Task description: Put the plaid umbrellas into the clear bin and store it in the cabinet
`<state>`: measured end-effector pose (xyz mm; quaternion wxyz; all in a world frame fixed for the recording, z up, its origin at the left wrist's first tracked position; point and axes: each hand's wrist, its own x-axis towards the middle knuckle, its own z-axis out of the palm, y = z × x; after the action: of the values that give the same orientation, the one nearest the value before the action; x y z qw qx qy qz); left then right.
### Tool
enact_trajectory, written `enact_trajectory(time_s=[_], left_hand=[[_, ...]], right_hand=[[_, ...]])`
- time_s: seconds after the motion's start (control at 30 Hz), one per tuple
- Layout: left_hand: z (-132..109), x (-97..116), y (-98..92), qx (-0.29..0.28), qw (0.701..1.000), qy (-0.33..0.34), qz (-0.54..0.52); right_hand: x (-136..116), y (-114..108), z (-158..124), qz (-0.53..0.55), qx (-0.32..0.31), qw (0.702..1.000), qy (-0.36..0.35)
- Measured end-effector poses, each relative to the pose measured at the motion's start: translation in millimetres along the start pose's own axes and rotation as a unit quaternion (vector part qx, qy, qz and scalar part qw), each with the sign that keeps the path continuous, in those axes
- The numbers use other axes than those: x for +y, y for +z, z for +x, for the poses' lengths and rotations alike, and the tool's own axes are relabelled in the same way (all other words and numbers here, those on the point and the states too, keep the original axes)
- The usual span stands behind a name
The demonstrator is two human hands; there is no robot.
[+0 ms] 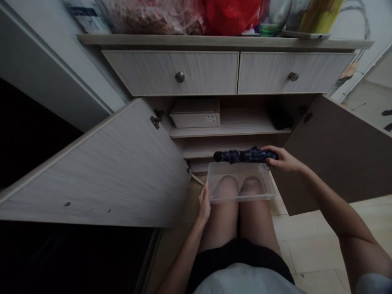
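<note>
A clear plastic box [263,196] rests on my knees in front of an open cabinet. My left hand [204,204] grips the box's left edge, fingers closed on it. My right hand [283,159] is shut on the handle end of a folded dark plaid umbrella [243,155], which lies level just above the box's far rim, its tip pointing left.
The cabinet's two doors [101,171] [337,155] stand wide open on either side. A white carton [196,114] and a dark object [280,118] sit on its upper shelf. Two drawers [179,73] are shut above. Bags [232,16] crowd the cabinet top. Tiled floor [309,245] lies to the right.
</note>
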<state>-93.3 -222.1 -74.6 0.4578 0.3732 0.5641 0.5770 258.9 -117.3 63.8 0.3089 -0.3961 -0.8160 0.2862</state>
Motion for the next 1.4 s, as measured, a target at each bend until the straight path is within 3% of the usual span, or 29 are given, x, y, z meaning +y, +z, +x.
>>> enact_trajectory(time_s=[0.1,0.2,0.53,0.73,0.9,1.03,1.17,1.27,1.33,1.4], left_hand=[[0,-2,0.4,0.011,1.000,0.016,0.015],[-1,-2,1.3,0.016,1.000,0.000,0.013],[-2,-2,-2.3,0.004,1.000,-0.026,-0.012],[-1,-3,-4.5,-0.001,0.999,-0.036,-0.011],[-2,-2,-5.3,-0.006,0.999,-0.034,-0.010],[-1,0,-6.0,-0.005,0.999,-0.041,-0.005],[0,4,-5.4,-0.002,0.999,-0.043,0.001],[0,6,-5.4,0.000,0.999,-0.042,0.005],[-1,7,-5.8,-0.001,0.999,-0.047,0.005],[-1,7,-6.0,-0.003,0.999,-0.052,0.002]], right_hand=[[-6,15,-9,-0.004,-0.084,0.996,-0.037],[-2,27,-6,-0.020,-0.124,0.989,-0.071],[22,61,2,-0.117,-0.134,0.977,-0.115],[25,67,4,-0.226,-0.131,0.963,-0.063],[12,76,7,-0.351,-0.149,0.924,0.014],[1,86,11,-0.446,-0.148,0.882,0.014],[-3,97,15,-0.471,-0.136,0.872,0.003],[0,85,22,-0.416,-0.142,0.898,0.001],[9,61,33,-0.329,-0.142,0.933,0.009],[25,26,50,-0.268,-0.091,0.958,0.046]])
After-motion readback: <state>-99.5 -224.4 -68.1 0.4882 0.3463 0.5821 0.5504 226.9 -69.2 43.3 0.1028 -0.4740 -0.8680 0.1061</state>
